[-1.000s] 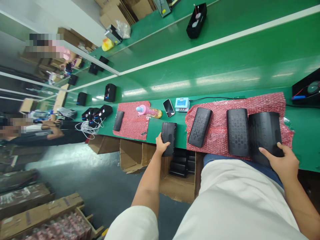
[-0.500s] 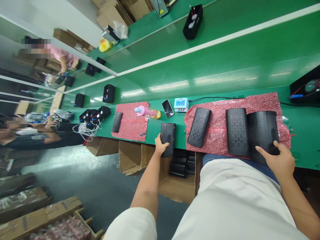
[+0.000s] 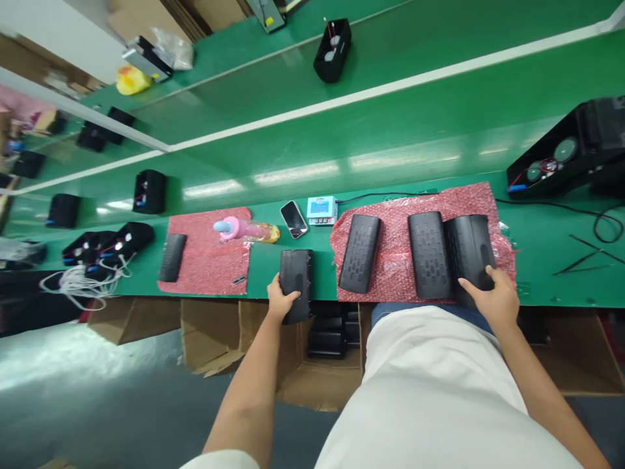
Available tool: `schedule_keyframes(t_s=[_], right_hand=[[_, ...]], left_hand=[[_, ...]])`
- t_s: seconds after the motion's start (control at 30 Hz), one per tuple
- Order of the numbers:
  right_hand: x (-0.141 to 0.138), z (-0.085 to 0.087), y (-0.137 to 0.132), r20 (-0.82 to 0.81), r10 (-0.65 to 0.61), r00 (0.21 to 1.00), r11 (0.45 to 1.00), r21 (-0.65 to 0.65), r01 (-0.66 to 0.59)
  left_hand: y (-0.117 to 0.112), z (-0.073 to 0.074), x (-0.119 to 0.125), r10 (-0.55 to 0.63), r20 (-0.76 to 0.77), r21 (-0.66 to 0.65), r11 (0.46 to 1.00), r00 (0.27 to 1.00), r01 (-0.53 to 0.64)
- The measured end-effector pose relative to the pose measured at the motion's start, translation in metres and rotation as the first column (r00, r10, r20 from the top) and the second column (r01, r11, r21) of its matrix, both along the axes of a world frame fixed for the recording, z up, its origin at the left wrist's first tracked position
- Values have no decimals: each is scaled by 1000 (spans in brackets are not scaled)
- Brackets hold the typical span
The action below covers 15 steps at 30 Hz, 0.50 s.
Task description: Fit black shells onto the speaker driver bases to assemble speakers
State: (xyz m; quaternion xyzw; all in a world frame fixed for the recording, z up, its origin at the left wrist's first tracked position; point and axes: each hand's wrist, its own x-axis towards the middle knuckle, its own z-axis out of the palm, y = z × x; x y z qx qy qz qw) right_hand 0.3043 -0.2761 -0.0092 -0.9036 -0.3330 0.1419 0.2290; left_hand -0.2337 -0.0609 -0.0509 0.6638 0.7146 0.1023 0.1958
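Observation:
My left hand (image 3: 282, 301) is closed on the side of a black plastic speaker housing (image 3: 296, 277) at the bench's front edge, thumb across its face. On the right, my right hand (image 3: 497, 301) grips the lower end of another black housing (image 3: 469, 247), which leans against a patterned housing (image 3: 430, 254) on red bubble wrap (image 3: 393, 251). One more patterned housing (image 3: 360, 254) lies tilted on the left part of that wrap, between my hands.
A phone (image 3: 293, 219), a small white-and-blue tester (image 3: 321, 210) and a pink-topped bottle (image 3: 247, 230) stand behind my left hand. Open speakers with wires (image 3: 551, 159) sit far right. Tweezers (image 3: 581, 260) lie nearby. Below the bench, a cardboard box (image 3: 317, 381) holds black housings.
My view has swung to the right, so the bench appears shifted left and the co-workers at the left have mostly gone out of view. Both hands keep their hold on the housings.

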Motion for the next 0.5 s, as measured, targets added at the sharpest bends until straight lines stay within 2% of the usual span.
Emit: schedule_keyframes(t_s=[0.5], right_hand=[[-1, 16, 9, -35, 30, 999, 982, -186, -36]], left_hand=[[2, 6, 6, 32, 15, -32, 999, 999, -31]])
